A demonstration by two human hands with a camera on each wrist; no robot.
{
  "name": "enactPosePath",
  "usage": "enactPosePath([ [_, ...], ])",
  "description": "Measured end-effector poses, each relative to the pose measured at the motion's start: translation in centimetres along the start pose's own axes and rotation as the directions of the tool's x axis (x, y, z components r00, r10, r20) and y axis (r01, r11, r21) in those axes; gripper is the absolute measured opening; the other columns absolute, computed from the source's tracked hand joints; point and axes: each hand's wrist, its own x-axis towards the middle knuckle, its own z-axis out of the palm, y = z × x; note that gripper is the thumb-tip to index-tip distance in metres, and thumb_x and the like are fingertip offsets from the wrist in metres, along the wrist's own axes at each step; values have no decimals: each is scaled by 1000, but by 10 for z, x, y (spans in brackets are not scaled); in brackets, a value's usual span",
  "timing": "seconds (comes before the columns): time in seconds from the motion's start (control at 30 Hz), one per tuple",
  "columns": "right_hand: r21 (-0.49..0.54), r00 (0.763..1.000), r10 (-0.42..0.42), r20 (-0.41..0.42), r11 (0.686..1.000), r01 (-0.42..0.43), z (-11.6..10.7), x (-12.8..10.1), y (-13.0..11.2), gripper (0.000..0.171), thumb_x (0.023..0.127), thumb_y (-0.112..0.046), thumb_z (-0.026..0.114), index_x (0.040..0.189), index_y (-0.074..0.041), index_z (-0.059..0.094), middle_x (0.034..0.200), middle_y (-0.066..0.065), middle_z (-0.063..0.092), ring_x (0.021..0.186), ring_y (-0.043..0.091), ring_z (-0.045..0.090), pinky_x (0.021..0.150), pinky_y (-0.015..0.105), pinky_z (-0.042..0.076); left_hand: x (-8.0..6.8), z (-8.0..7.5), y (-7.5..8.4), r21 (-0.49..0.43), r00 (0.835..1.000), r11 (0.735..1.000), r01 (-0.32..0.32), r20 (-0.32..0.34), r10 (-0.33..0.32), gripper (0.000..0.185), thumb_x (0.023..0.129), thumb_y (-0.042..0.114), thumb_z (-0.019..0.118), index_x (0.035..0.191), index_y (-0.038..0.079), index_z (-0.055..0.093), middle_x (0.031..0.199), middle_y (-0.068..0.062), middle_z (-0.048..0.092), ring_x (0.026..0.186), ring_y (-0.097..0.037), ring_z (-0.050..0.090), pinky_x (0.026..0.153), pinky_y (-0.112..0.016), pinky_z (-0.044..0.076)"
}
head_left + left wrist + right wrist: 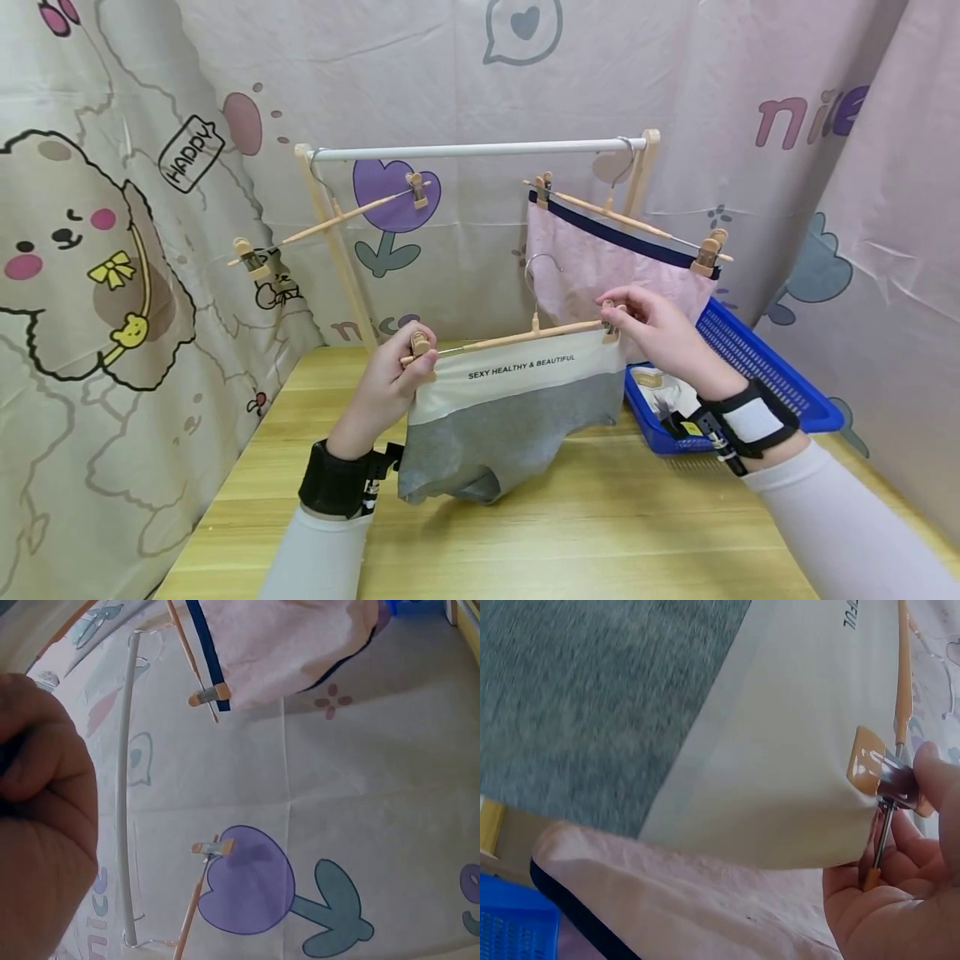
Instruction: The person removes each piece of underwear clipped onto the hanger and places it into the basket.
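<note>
Grey briefs [510, 425] with a cream printed waistband hang from a wooden clip hanger [502, 339], held up over the table between both hands. My left hand [375, 392] grips the hanger's left end at its clip [420, 343]. At the other end my right hand [663, 337] pinches the right clip, and in the right wrist view this clip [870, 761] bites the waistband's corner beside the thumb. In the left wrist view only part of the left hand [49, 825] shows; what it holds is hidden there.
Behind the hands stands a rack with a white rail [480, 151]. A bare clip hanger [337, 218] hangs at its left, and pink briefs [577, 250] with a navy waistband hang at its right. A blue basket [780, 375] with folded cloth sits right on the wooden table [585, 533].
</note>
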Motion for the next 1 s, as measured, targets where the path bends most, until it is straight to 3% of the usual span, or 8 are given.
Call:
enactPosePath([
  [0.2,-8,996,15,-93,1000,-16,3,-8,0,28,106,-20,59,125,-1,67,92,9,61,72,10,49,60,24,39,0,0,-3,38,997,996,76,-34,-74,16,102,14,57,97,-1,56,77,1,41,66,-8,39,59,-22,32],
  [0.4,-44,977,8,-214,999,-18,7,-17,-8,28,105,-23,62,124,-3,68,95,6,59,78,10,49,64,17,39,-1,4,-2,111,982,980,164,-111,-151,11,100,15,59,100,4,58,81,-4,54,64,-9,45,57,-22,36],
  [0.5,-67,964,-19,-267,998,1,11,-21,-13,27,103,-21,65,122,-3,70,95,8,62,80,7,50,67,14,40,-3,6,2,182,967,957,225,-162,-197,16,102,18,61,107,3,59,86,-9,60,69,-15,51,61,-25,41],
  [0.63,-120,942,-68,-327,992,30,17,-26,-16,24,100,-17,68,119,-3,71,97,12,68,84,-1,52,74,10,40,-4,12,14,292,936,904,312,-258,-240,32,101,23,65,122,1,55,105,-14,63,96,-27,57,80,-36,47],
  [0.73,-151,931,-82,-355,988,30,22,-30,-17,23,99,-17,69,117,-3,71,97,12,69,86,-2,53,75,9,40,-3,20,22,366,925,881,299,-338,-174,39,99,24,68,124,-2,55,114,-17,62,112,-35,53,94,-46,44],
  [0.83,-160,922,-90,-377,987,30,27,-33,-19,23,98,-16,71,117,-4,71,95,12,69,86,3,55,75,9,39,-3,29,27,442,924,870,218,-380,-39,36,95,22,70,118,-4,58,113,-20,63,115,-40,51,102,-51,39],
  [0.93,-163,911,-110,-398,985,48,32,-35,-22,23,96,-12,73,117,-3,72,95,12,70,85,10,57,76,9,39,-3,38,30,486,925,864,134,-374,66,32,93,20,70,113,-5,61,110,-20,64,113,-41,53,104,-53,39],
  [1.0,-170,903,-127,-411,984,61,35,-36,-23,23,94,-10,74,116,-3,72,94,12,70,84,12,57,76,8,39,-2,45,32,491,933,865,100,-349,90,31,93,19,70,112,-5,62,109,-19,64,112,-39,55,105,-52,39],
])
